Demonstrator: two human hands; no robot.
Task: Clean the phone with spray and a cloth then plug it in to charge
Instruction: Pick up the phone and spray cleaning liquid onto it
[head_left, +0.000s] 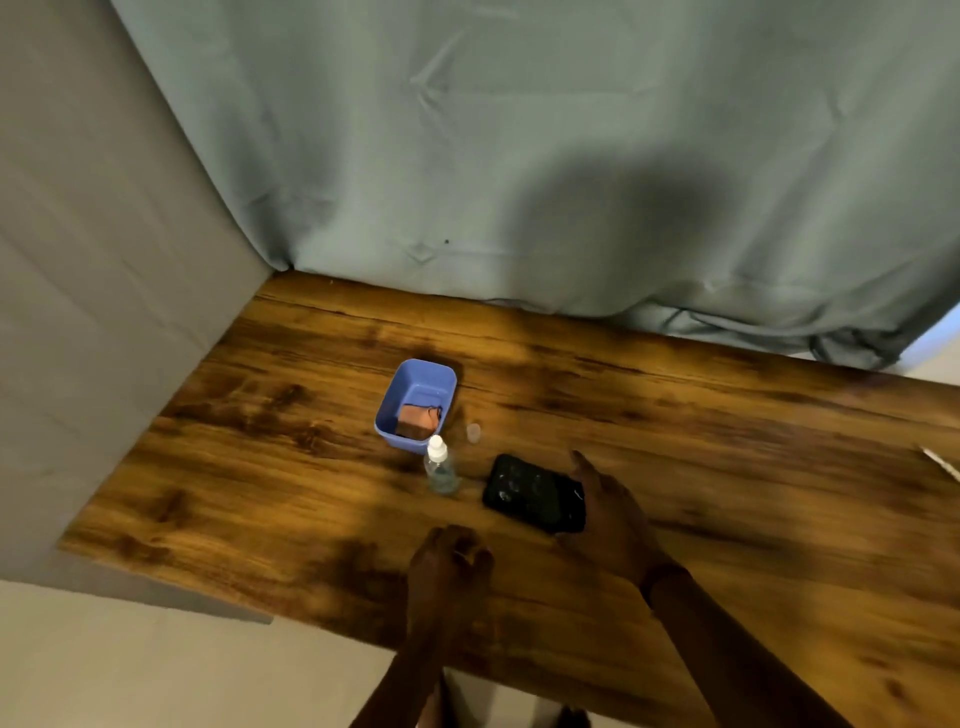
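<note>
- Here our right hand (608, 514) spans the right end of the phone (527, 488), with the forefinger at its far edge and the thumb at its near corner, holding it between them.
- Our left hand (449, 561) hovers over the near part of the table (260, 467), its fingers curled into a loose fist; we see nothing in it.
- The phone is black and lies flat near the middle of the table, with pale droplets on its face.
- Just left of it stands the spray bottle (441, 467), clear, upright and white-topped; the two look apart.
- A small clear cap (473, 432) sits on the wood just behind the bottle.
- Farther back, a blue tub (415, 379) holds a folded orange-brown cloth (415, 418).
- A grey-green curtain (519, 156) hangs along the table's far edge.
</note>
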